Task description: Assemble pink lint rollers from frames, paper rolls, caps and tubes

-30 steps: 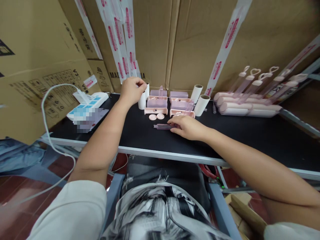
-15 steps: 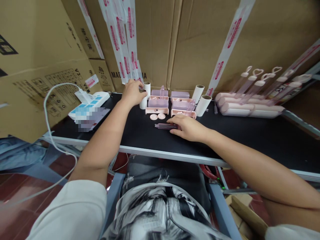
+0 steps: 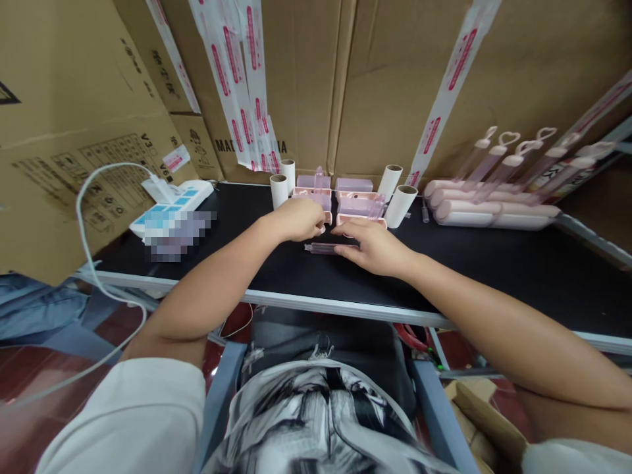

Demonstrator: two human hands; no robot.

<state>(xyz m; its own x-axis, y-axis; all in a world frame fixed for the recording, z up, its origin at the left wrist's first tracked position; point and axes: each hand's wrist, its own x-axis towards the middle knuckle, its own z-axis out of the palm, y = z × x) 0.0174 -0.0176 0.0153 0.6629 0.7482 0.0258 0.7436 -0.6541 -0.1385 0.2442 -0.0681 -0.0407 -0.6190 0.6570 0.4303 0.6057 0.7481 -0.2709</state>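
Note:
My left hand (image 3: pixel 302 219) reaches over the middle of the black table. Its thumb and fingertips pinch one of the small round pink discs (image 3: pixel 322 230), mostly covered by the fingers. To the right, my right hand (image 3: pixel 374 245) lies low with index finger and thumb apart. Its thumb touches the right end of a clear pinkish tube (image 3: pixel 320 248) lying flat; the hand hides that end. Right behind the hands stand pink trough-like pieces (image 3: pixel 362 197) and translucent lilac blocks (image 3: pixel 354 185). A clear tube (image 3: pixel 319 178) stands upright among them.
White cardboard tubes (image 3: pixel 401 206) stand on both sides of the pink pieces. Pink cylinders (image 3: pixel 494 214) with heart-topped clear wands (image 3: pixel 508 155) lie at right. A power strip (image 3: pixel 190 197) with a white cable (image 3: pixel 83 217) is at left. Cardboard (image 3: pixel 296 79) walls the back.
My left hand has left the front white tube and come right and nearer, down onto the discs. The right hand stays by the clear tube almost unmoved.

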